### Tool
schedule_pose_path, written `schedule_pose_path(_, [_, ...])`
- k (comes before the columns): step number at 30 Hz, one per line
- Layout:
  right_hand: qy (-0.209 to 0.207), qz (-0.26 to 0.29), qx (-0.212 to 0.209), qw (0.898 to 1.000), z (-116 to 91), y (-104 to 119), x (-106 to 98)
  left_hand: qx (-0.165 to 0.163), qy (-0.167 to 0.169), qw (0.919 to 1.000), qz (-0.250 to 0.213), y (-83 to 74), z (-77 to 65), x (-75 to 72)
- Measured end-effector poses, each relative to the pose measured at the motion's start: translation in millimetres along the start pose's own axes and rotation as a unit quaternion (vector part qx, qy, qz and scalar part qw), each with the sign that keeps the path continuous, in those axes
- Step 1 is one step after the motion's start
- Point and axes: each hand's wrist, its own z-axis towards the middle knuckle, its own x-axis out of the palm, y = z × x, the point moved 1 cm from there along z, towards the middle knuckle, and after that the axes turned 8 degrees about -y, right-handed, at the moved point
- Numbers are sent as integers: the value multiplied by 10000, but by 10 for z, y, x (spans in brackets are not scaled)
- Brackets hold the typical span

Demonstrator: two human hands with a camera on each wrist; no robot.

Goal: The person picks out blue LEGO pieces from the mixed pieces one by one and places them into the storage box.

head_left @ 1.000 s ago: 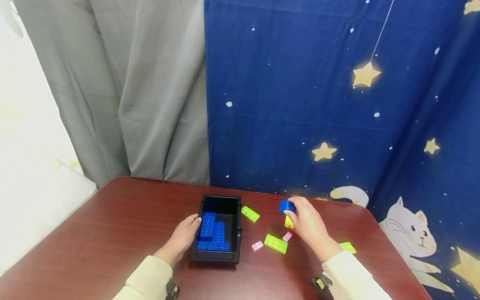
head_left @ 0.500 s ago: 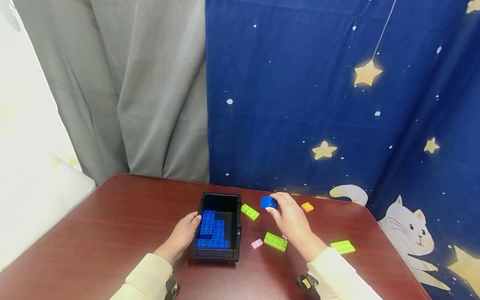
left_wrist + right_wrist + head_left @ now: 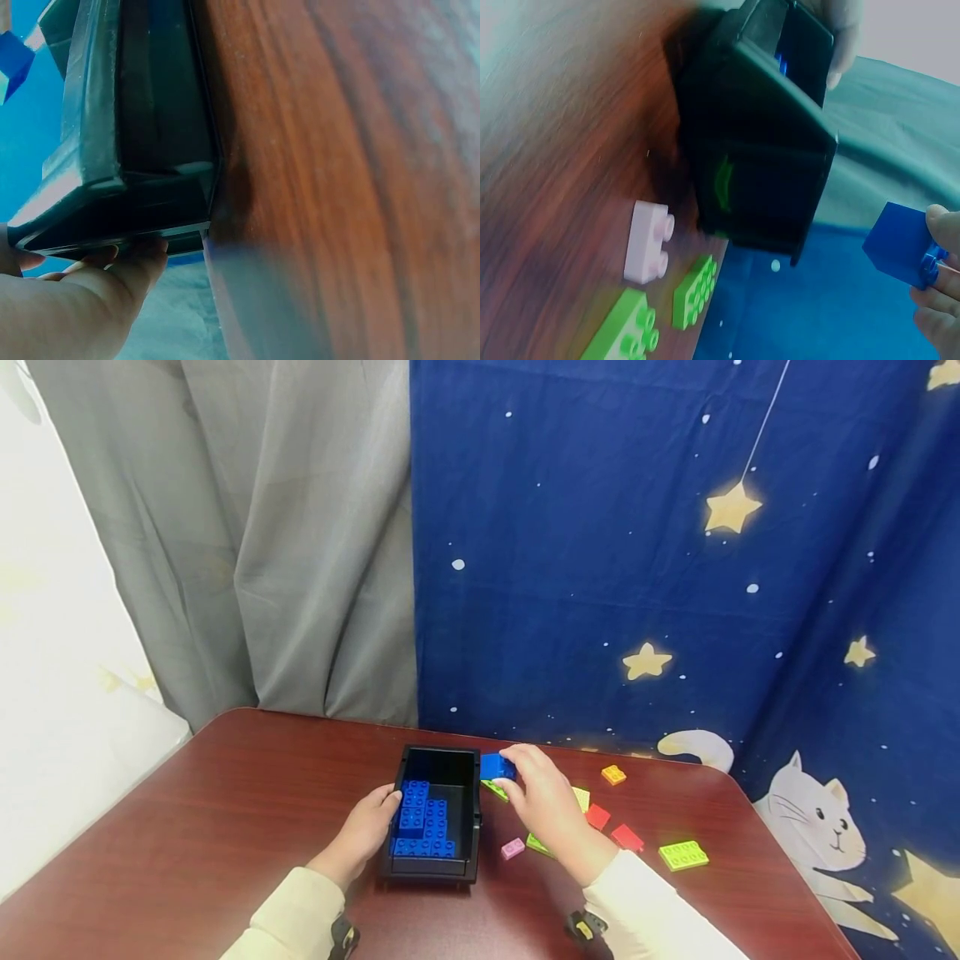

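A black bin (image 3: 433,866) stands on the table with several blue toy bricks (image 3: 426,818) along its left side. My left hand (image 3: 365,833) grips the bin's left wall, the thumb over the rim; in the left wrist view the fingers (image 3: 139,262) lie against its outside. Between thumb and fingers, my right hand (image 3: 551,797) pinches a blue toy brick (image 3: 492,766), raised just right of the bin's far right rim. That brick (image 3: 901,244) shows apart from the bin in the right wrist view. Below it lies a green brick (image 3: 495,789), partly covered.
Around the right forearm lie a pink brick (image 3: 513,848), another green brick (image 3: 536,844), a pale yellow brick (image 3: 581,797) and two red ones (image 3: 627,837). Farther right are an orange brick (image 3: 613,775) and a green brick (image 3: 683,856). Curtains (image 3: 337,543) hang behind the table.
My right hand has carried the blue brick leftward to the bin's right side, uncovering the red, yellow and orange bricks. The left hand and bin have stayed put.
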Motion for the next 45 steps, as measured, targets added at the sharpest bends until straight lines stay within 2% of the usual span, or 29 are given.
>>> schedule_pose_path(9, [427, 163, -137, 9989, 18, 154, 155, 4, -34, 10000, 15, 29, 7, 2])
schedule_pose_path(17, [521, 153, -240, 9982, 49, 207, 262, -31, -3, 10000, 5, 18, 13, 2])
schedule_pose_path(29, [573, 23, -191, 9982, 106, 186, 444, -31, 8, 10000, -20, -15, -1, 5])
schedule_pose_path(39, [873, -133, -82, 9961, 182, 228, 554, -36, 4, 10000, -50, -13, -5, 4])
schedule_pose_path(45, [1226, -420, -72, 9915, 243, 269, 655, -68, 8, 10000, -52, -12, -7, 4])
